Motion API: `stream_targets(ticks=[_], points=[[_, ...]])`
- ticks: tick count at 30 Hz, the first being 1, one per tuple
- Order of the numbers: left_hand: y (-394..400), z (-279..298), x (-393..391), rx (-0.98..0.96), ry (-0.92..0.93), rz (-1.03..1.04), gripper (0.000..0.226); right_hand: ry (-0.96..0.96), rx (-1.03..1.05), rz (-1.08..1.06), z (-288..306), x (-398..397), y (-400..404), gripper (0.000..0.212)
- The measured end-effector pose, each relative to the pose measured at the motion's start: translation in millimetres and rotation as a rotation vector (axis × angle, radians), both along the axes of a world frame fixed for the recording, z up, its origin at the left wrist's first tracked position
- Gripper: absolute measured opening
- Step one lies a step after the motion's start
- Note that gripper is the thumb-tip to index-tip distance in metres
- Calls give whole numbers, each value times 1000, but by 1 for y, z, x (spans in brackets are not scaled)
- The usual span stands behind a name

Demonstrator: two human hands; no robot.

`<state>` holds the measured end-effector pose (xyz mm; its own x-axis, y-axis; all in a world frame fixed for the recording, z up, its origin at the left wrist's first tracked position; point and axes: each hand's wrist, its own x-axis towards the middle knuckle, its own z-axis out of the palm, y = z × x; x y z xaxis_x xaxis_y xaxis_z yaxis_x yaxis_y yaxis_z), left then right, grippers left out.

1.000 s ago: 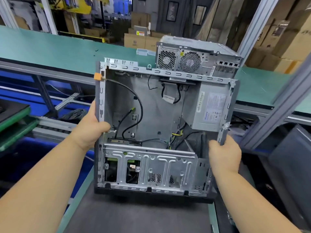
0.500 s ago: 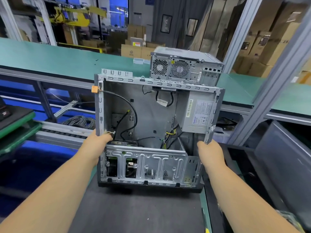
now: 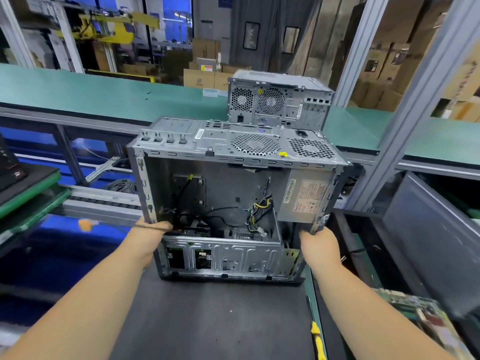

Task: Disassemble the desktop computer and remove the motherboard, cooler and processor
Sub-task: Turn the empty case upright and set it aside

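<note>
The left hand (image 3: 149, 233) is gripping the left edge of the open case (image 3: 228, 203), fingers curled around the metal frame just above the drive cage (image 3: 223, 258), the thumb lying across the front of the rim. The right hand (image 3: 318, 245) is gripping the right edge at about the same height, fingers wrapped behind the frame and out of sight, the back of the hand turned toward the camera. Both arms are reaching forward from the near edge.

The case is standing on a dark grey mat (image 3: 207, 320), its open side facing the person and its rear panel with two round fan grilles turned upward. Inside, the back wall is showing bare, with no board on it. Black cables (image 3: 220, 211) are lying loose across the bottom, and a yellow-and-black bundle (image 3: 259, 211) is hanging beside the power supply (image 3: 304, 201), which is sitting in the upper right corner, label facing out.

Behind the case, a second tower (image 3: 280, 100) is standing on the green bench (image 3: 91, 92), its fan side facing this way. A yellow-handled tool (image 3: 318, 339) is lying at the mat's right edge. A green circuit board (image 3: 420, 315) is lying at the lower right, blurred. Cardboard boxes (image 3: 200, 76) are stacked farther back.
</note>
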<state>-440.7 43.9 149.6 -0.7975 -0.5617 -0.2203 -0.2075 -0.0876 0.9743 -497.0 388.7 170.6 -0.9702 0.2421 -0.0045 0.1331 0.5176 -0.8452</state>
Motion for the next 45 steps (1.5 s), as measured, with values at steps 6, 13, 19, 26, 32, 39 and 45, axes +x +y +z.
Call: stream_targets(ticks=[6,13,19,26,32,39,45], points=[[7,1,7,33,66,10,17,-27,-9,33,0,8,4,7],[22,-20,24,669,-299,-106,95,-439,-157,74,-30,18,13,98],[30,-22,15,779,-203,41,123,-631,-630,-7,-44,15,1,103],[31,-30,1,796,-112,92,90,-607,-767,-136,-57,-2,-2,74],[24,-27,-25,778,-117,78,74,-618,-765,-109,-63,-26,-7,73],[18,-25,-57,709,-171,100,81,-619,-750,-117,-62,-59,-9,70],[15,-23,-82,675,-165,101,93,-624,-712,-92,-60,-83,-11,60]])
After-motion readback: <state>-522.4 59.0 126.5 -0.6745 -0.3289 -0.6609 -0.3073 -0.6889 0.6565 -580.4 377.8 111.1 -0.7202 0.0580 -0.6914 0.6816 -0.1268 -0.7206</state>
